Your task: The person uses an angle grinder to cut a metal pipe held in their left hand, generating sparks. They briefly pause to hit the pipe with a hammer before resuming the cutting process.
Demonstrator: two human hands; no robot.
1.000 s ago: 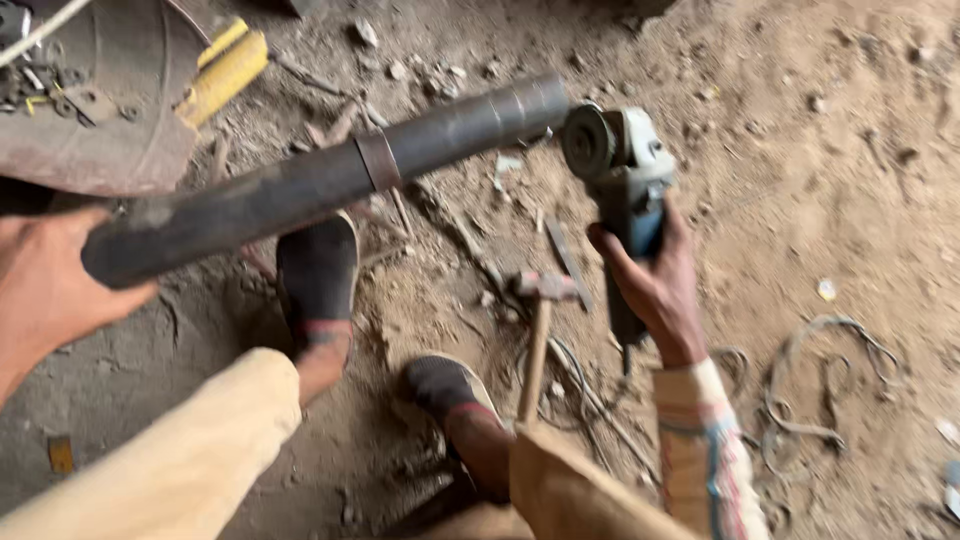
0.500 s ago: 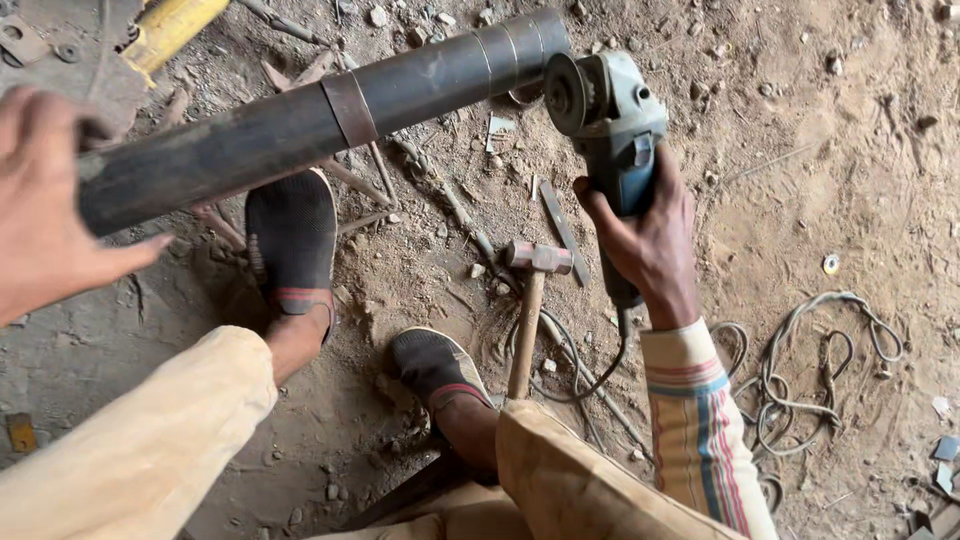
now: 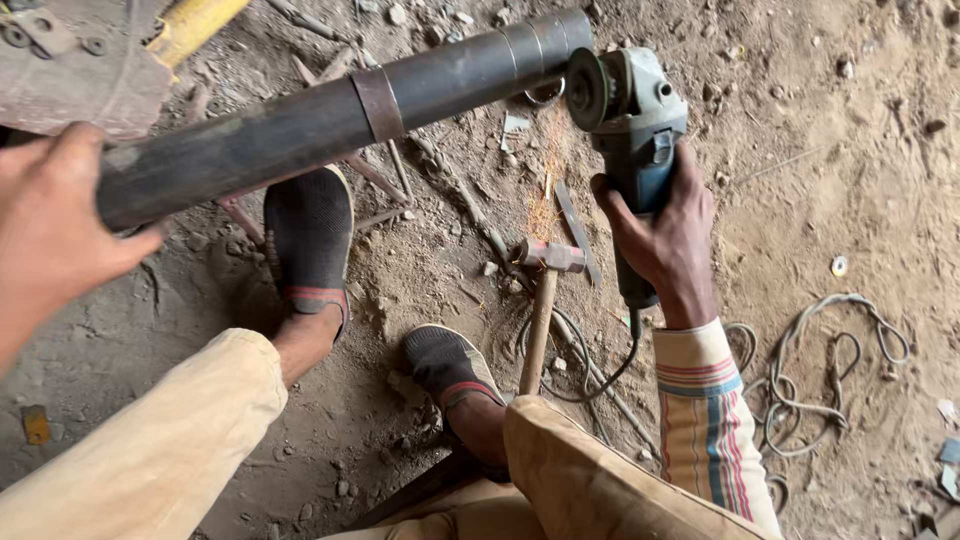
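A long dark metal pipe (image 3: 330, 120) with a rusty band around its middle runs from lower left to upper right above the dirt floor. My left hand (image 3: 50, 230) grips its near end. My right hand (image 3: 665, 235) holds a grey-blue angle grinder (image 3: 630, 110) by its body. The grinder's disc touches the pipe's far end, and orange sparks fall below it toward a hammer (image 3: 540, 300) lying on the ground.
My two feet in dark shoes (image 3: 308, 240) rest on the dirt under the pipe. A rusty metal plate (image 3: 70, 70) and a yellow bar (image 3: 195, 25) lie at upper left. Loose wire (image 3: 810, 370) coils at right. Scrap bits litter the ground.
The grinder's disc has come up against the pipe's far end and sparks now fall. My left hand has stayed on the near end; the view has shifted slightly.
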